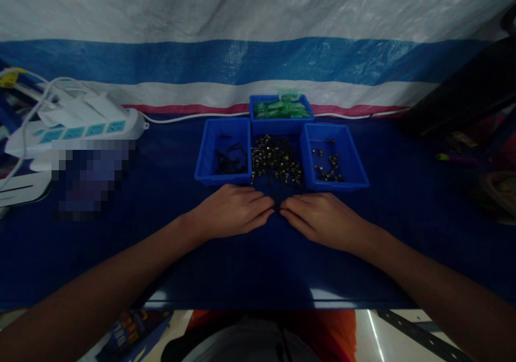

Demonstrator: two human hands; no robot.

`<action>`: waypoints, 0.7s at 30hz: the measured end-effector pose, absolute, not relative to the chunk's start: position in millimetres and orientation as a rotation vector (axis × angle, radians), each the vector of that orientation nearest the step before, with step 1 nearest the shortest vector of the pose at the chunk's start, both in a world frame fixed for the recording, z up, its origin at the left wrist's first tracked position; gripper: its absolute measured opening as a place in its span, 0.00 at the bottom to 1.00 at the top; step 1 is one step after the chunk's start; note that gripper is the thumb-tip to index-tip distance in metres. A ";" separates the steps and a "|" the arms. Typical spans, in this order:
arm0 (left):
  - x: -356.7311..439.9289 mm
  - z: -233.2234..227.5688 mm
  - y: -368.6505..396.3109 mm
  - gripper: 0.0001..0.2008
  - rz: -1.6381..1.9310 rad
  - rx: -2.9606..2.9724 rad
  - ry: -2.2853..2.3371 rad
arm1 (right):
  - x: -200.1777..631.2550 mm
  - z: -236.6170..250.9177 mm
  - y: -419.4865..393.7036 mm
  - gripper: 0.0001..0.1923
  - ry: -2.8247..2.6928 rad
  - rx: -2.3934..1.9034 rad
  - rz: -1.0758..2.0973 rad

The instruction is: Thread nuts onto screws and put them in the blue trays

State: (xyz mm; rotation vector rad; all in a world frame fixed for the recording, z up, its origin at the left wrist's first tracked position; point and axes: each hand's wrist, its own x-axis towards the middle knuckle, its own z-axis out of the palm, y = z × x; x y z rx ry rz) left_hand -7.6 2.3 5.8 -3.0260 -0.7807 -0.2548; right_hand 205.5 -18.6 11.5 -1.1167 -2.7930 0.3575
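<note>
With our left hand (231, 211) and right hand (318, 219) meeting fingertip to fingertip – pinched on sth tiny, can't tell what – just below the loose screws (276, 160) on the tabletop (161, 233), we'd keep wrists planted & grip light.

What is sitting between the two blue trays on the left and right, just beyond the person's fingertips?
In the head view, a loose pile of small dark metal parts lies on the table between the left blue tray and the right blue tray.
</note>
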 end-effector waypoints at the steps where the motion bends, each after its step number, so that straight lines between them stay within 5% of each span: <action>1: -7.6 5.6 2.4 0.13 -0.257 -3.030 -0.775 | 205.5 11.5 -18.4 0.12 -2.791 -1.119 0.359; 21: -6.6 7.6 4.1 0.13 -0.297 -3.033 -0.757 | 206.1 12.9 -18.4 0.11 -2.773 -1.127 0.347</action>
